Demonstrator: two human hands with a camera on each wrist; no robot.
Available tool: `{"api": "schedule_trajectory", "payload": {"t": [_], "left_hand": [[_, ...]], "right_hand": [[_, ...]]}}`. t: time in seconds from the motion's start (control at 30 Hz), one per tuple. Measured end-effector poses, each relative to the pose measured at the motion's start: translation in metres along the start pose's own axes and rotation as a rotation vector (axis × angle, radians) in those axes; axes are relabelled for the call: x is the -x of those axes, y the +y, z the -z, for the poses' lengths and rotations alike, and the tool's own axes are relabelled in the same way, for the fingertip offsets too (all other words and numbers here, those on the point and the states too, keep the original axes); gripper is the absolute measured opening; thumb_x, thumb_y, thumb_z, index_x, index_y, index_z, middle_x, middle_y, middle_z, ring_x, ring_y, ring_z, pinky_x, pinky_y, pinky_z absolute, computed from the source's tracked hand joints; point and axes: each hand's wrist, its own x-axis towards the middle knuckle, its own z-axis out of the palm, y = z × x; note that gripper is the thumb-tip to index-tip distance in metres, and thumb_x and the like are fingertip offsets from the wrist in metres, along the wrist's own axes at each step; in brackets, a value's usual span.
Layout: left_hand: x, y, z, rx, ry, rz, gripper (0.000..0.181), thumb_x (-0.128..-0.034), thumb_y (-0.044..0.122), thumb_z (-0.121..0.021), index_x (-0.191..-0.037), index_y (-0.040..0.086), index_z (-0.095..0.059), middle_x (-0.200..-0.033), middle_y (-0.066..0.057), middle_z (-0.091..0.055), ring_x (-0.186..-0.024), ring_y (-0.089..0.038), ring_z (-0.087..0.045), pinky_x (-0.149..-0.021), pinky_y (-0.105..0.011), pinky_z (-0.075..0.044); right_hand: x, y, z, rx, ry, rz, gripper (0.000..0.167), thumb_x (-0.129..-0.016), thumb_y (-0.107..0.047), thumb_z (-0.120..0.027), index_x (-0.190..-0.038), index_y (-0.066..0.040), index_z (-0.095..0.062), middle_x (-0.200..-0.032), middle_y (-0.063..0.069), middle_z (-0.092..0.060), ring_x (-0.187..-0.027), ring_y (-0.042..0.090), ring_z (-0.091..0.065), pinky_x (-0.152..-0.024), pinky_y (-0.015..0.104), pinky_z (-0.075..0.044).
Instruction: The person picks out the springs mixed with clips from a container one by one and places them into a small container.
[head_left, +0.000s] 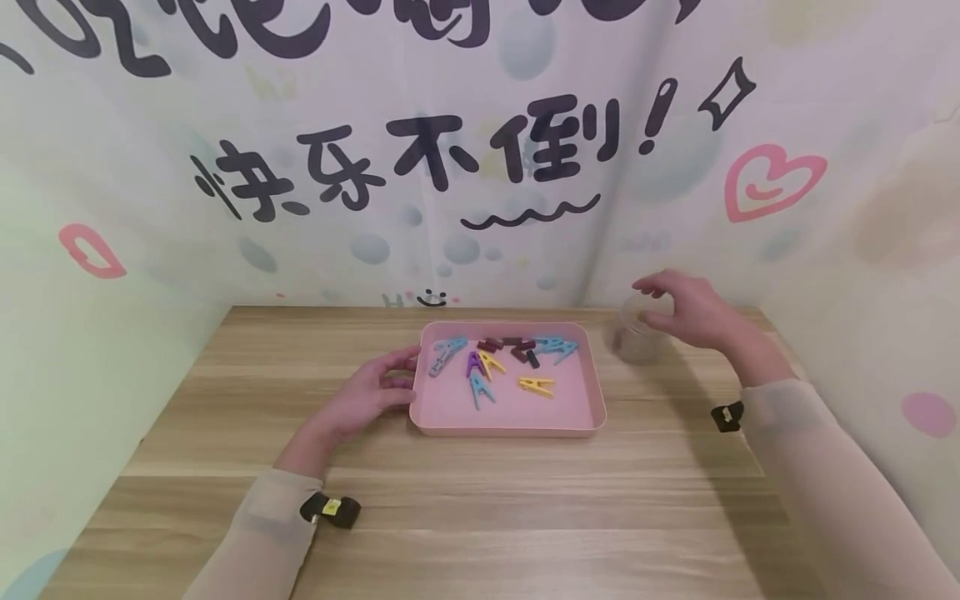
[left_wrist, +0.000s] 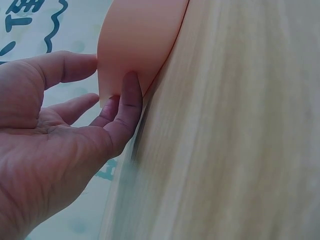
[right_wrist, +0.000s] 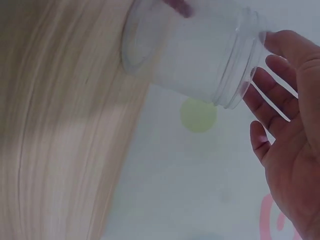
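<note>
A pink tray (head_left: pixel 510 431) holds several clothespins in blue, purple and yellow, such as a yellow clothespin (head_left: pixel 537 385), and several small dark brown blocks (head_left: pixel 519 354). Fingertips of my left hand (head_left: pixel 375 387) touch the tray's left wall from outside; in the left wrist view that hand (left_wrist: pixel 60 130) meets the rim and outer wall. To the right of the tray stands a clear jar (head_left: pixel 639 346) without a lid. My right hand (head_left: pixel 693 312) is over its mouth, thumb and fingers near the threaded rim. A small reddish-brown piece (right_wrist: pixel 179 7) shows through the jar's wall.
The wood-grain table (head_left: pixel 480 517) extends in front of the tray. Behind it hangs a printed cloth (head_left: pixel 420 250), close to the tray and jar. A pale wall (head_left: pixel 90 358) stands along the left side.
</note>
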Motion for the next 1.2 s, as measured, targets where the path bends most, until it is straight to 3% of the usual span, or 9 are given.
{"api": "schedule_trajectory", "payload": {"t": [0.13,0.4,0.87,1.2], "left_hand": [[0.001,0.001,0.0,0.001,0.003,0.007,0.074,-0.0989,-0.009,-0.06,-0.165,-0.004,-0.027,-0.156,-0.03,-0.039,-0.131,-0.045,-0.055,-0.101,-0.042,-0.059],[0.001,0.001,0.0,0.003,-0.001,0.004,0.074,-0.0988,-0.01,-0.06,-0.165,-0.004,-0.026,-0.155,-0.03,-0.039,-0.129,-0.045,-0.056,-0.1,-0.04,-0.059],[0.001,0.002,0.0,0.01,0.005,0.015,0.074,-0.099,-0.01,-0.06,-0.165,-0.003,-0.027,-0.155,-0.03,-0.038,-0.129,-0.044,-0.056,-0.101,-0.041,-0.059],[0.001,0.003,-0.002,0.001,0.017,0.031,0.075,-0.0992,-0.009,-0.061,-0.166,0.002,-0.03,-0.155,-0.025,-0.041,-0.127,-0.04,-0.058,-0.099,-0.039,-0.06]], "right_hand": [[0.002,-0.005,0.002,-0.019,0.026,0.001,0.05,-0.094,-0.016,-0.08,-0.139,-0.002,-0.064,-0.128,0.02,-0.067,-0.116,0.039,-0.06,-0.098,0.058,-0.05],[0.003,-0.02,0.005,-0.08,-0.024,-0.063,0.064,-0.095,-0.034,-0.082,-0.149,-0.008,-0.058,-0.14,0.016,-0.062,-0.127,0.039,-0.055,-0.103,0.059,-0.049],[-0.003,-0.034,-0.004,-0.064,-0.037,0.001,0.063,-0.09,-0.023,-0.084,-0.148,-0.01,-0.06,-0.139,0.013,-0.063,-0.124,0.034,-0.057,-0.103,0.058,-0.052],[-0.011,-0.054,-0.011,-0.072,-0.104,-0.004,0.063,-0.09,-0.02,-0.086,-0.146,-0.008,-0.06,-0.139,0.013,-0.064,-0.125,0.036,-0.058,-0.103,0.059,-0.054]]}}
